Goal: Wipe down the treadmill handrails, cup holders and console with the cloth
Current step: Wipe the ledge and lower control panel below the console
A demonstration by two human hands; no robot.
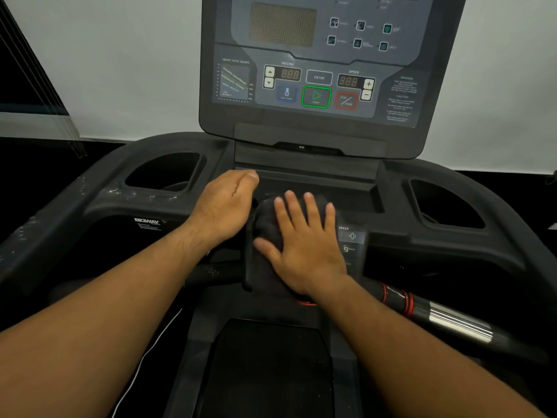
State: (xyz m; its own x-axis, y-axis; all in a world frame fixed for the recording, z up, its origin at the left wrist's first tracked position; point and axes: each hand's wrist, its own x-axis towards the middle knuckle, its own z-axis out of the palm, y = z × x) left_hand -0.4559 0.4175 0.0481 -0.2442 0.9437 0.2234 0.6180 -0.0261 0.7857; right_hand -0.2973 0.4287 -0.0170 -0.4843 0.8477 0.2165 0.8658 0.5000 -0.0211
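Observation:
A dark cloth [262,227] lies bunched over the centre of the treadmill's lower control panel. My right hand [304,242] presses flat on it with the fingers straight and spread. My left hand [224,206] rests just left of the cloth, its fingers curled under at the cloth's left edge; whether they hold the cloth is hidden. The upright console [316,70] with its buttons stands behind. Cup holders sit at the left [164,173] and at the right [446,203]. The front handrail [437,315] runs out to the right with red rings and a silver sensor.
A dusty grey smear marks the deck by the left cup holder [132,193]. A thin white cord [144,357] hangs down at lower left. The treadmill belt [268,372] lies below. A white wall stands behind, and window blinds [36,86] hang at far left.

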